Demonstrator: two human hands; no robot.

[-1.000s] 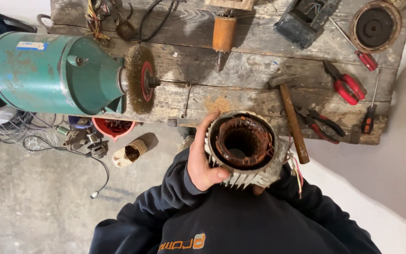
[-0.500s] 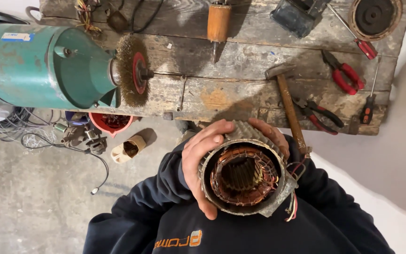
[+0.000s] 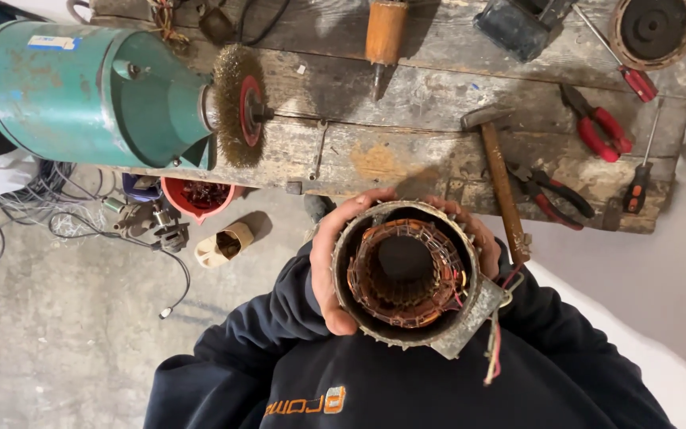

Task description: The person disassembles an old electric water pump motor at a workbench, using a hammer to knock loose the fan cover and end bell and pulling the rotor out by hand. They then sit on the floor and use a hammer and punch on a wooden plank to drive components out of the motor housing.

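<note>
**Both hands cradled a motor stator at chest height**

Head view: the motor stator (image 3: pixel 406 274) sat close to the chest, just below the front edge of the wooden workbench (image 3: pixel 406 151), open end facing up toward the camera. Copper windings (image 3: pixel 375 298) ringed the empty bore; loose lead wires (image 3: pixel 492 349) hung off the lower right by a grey terminal box. The left hand (image 3: pixel 329 266) was wrapped round the left side of the finned housing, thumb near the bottom rim. The right hand (image 3: pixel 474 238) curled over the upper right rim, mostly hidden behind the housing, w/ only fingers showing. Both were closed on the shell, not wide.

Handling, as a judgement: metal shell plus copper, so prob. heavy and rigid; fins give grip. Best held by the outer housing w/ two hands; windings and leads look fragile, so keep fingers off them.

On the bench: a green bench grinder (image 3: pixel 89 95) w/ wire wheel (image 3: pixel 240 103) at left, a hammer (image 3: pixel 502 183) just beside the right hand, red-handled pliers (image 3: pixel 597 127) and a screwdriver (image 3: pixel 638 187) farther right.
</note>
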